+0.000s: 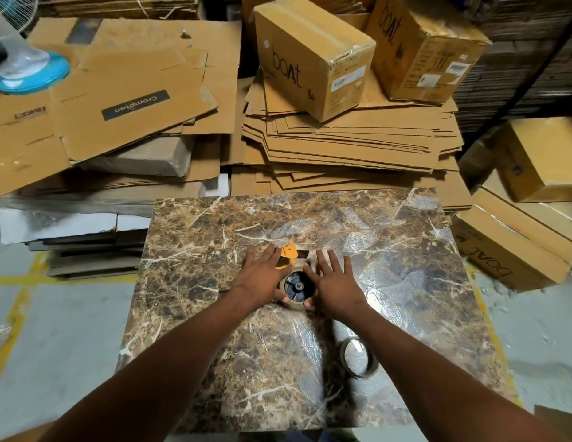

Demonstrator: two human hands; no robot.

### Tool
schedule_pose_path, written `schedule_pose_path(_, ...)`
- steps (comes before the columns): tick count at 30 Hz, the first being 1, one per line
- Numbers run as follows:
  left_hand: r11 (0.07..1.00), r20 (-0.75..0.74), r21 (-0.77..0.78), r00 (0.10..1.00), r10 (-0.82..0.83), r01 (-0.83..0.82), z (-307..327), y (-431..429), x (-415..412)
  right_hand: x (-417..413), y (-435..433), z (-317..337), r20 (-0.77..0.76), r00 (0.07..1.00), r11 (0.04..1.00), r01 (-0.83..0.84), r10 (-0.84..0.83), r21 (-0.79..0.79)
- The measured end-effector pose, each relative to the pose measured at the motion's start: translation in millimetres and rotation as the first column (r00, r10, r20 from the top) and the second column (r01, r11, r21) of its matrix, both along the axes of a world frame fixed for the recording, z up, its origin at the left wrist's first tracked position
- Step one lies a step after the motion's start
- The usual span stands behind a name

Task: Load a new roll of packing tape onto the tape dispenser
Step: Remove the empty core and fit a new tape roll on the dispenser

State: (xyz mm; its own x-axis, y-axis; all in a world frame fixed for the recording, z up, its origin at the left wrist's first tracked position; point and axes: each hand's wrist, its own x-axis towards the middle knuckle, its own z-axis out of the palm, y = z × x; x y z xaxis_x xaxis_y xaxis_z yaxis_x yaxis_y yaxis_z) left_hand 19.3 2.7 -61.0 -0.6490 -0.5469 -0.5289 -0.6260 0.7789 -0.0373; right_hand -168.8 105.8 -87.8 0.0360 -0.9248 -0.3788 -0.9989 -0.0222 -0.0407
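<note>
A tape dispenser lies flat on the brown marble table (214, 314), its yellow frame (288, 254) pointing away from me and its black hub (298, 286) facing up. A brown tape roll (293, 304) sits around the hub. My left hand (262, 275) presses flat on the roll's left side, fingers spread, thumb under the near rim. My right hand (335, 282) presses flat on its right side, thumb at the near rim. A second roll (358, 357), thin and mostly bare cardboard core, lies on the table near my right forearm.
Flattened cardboard stacks (351, 145) and sealed "boAt" boxes (313, 55) crowd the far side of the table. More boxes (514, 250) stand at the right. A fan with a blue base (29, 71) rests on cardboard at the far left. Grey floor with yellow lines surrounds the table.
</note>
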Motion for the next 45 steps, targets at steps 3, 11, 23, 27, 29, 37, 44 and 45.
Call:
schedule_pose_path(3,0.992,0.051,-0.11,0.997,-0.062,0.067,-6.9,4.3,2.3,-0.5,-2.5,-3.5,-0.036,0.999,1.0,-0.008,0.008,-0.009)
schedule_pose_path(11,0.998,0.012,-0.055,1.0,-0.012,0.012,-23.2,-3.4,9.6,-1.3,-4.5,-3.8,-0.033,0.999,0.999,0.012,-0.011,0.035)
schedule_pose_path(23,0.834,-0.403,0.425,0.752,0.522,-0.352,-31.6,26.2,50.7,16.1,7.6,2.6,-0.007,0.992,0.991,0.129,-0.129,0.026)
schedule_pose_path(27,0.696,-0.43,0.508,0.551,0.715,-0.507,-35.5,42.9,52.2,17.8,9.7,-0.7,-0.024,0.99,0.99,0.139,-0.138,0.009)
schedule_pose_path(29,0.591,-0.403,0.485,0.435,0.805,-0.645,-36.4,42.4,51.1,19.2,9.6,0.9,-0.043,0.99,0.991,0.136,-0.135,0.006)
schedule_pose_path(37,0.47,-0.334,0.492,0.34,0.879,-0.733,-38.3,10.9,37.4,23.9,-11.2,9.5,-0.015,0.993,0.991,0.112,-0.114,-0.069)
schedule_pose_path(44,0.472,-0.343,0.55,0.328,0.88,-0.689,-28.3,5.6,38.2,20.5,-22.5,5.9,-0.015,1.0,1.0,-0.009,0.009,0.006)
schedule_pose_path(45,0.456,-0.332,0.541,0.319,0.888,-0.706,-32.8,5.7,42.1,20.7,-21.8,5.2,-0.022,1.0,1.0,-0.006,0.006,0.01)
